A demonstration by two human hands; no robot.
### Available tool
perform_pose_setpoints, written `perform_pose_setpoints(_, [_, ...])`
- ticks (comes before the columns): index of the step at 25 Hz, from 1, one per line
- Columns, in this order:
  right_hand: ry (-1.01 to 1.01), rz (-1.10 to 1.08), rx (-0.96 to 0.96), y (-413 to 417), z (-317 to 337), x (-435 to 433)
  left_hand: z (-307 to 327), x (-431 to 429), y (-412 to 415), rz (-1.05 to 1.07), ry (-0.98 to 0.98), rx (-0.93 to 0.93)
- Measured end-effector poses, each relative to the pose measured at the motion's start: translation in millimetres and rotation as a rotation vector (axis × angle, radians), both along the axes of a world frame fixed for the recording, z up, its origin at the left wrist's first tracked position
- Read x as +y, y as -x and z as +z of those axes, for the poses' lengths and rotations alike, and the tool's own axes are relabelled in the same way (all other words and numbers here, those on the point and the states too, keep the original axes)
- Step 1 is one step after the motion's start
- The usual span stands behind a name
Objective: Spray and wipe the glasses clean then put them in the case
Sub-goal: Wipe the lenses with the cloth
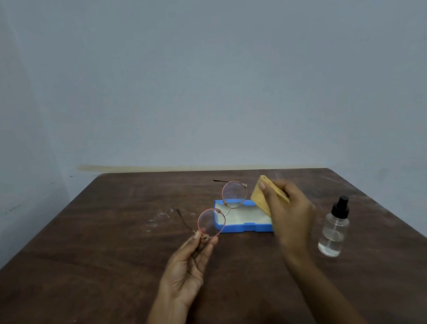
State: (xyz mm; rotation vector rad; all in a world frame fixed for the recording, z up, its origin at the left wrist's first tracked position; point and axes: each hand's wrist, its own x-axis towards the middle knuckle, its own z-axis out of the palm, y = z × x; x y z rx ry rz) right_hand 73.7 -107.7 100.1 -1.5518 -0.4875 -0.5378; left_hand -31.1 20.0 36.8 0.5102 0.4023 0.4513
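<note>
Round glasses with a thin pink metal frame are held up above the table, temples open. My left hand pinches them at the hinge of the nearer lens. My right hand grips a folded yellow cloth just right of the farther lens; cloth and lens look close but apart. Under the glasses lies an open blue case with a pale lining. A clear spray bottle with a black nozzle stands upright to the right of my right hand.
The dark brown wooden table bears pale smears near its middle. A grey-blue wall runs right behind its far edge. The table's right corner edge falls away close to the bottle.
</note>
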Motion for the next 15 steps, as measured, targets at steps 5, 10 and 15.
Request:
perform_pose_setpoints(5, [0.331,-0.106,-0.566,-2,-4,15,1,1,-1,0.000,-0.006,-0.018])
perform_pose_setpoints(10, [0.694,-0.136,-0.772,8,-22,21,0,1,-1,0.011,-0.062,-0.010])
perform_pose_setpoints(15, [0.736,-0.094,-0.792,13,-24,21,0,1,-1,0.011,-0.129,0.020])
